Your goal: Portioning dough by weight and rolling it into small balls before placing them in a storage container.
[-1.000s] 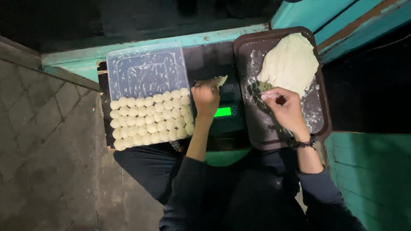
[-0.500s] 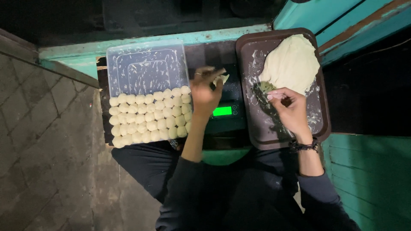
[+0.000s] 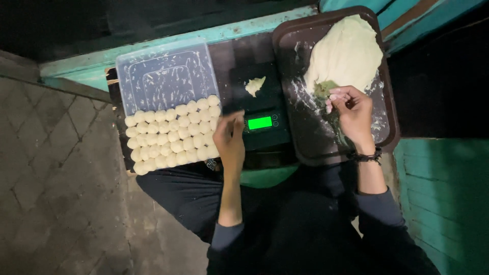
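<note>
A small lump of dough (image 3: 255, 85) lies on a black digital scale (image 3: 260, 109) with a lit green display. My left hand (image 3: 229, 140) hovers just in front of the scale, fingers together and holding nothing. My right hand (image 3: 352, 113) rests on a dark brown tray (image 3: 290, 46), its fingers pinching at the near edge of a large pale dough mass (image 3: 344, 53). To the left stands a clear plastic box (image 3: 163, 76); its near half is filled with rows of several small dough balls (image 3: 173, 135).
The box, scale and tray sit on a teal-painted ledge (image 3: 214, 33). A grey tiled floor (image 3: 56, 178) lies to the left. A teal wooden surface (image 3: 443, 193) is at the lower right. My dark-clothed lap fills the bottom middle.
My left hand has let go of the small dough piece, left it on the scale and drawn back toward me. My right hand stays at the big dough.
</note>
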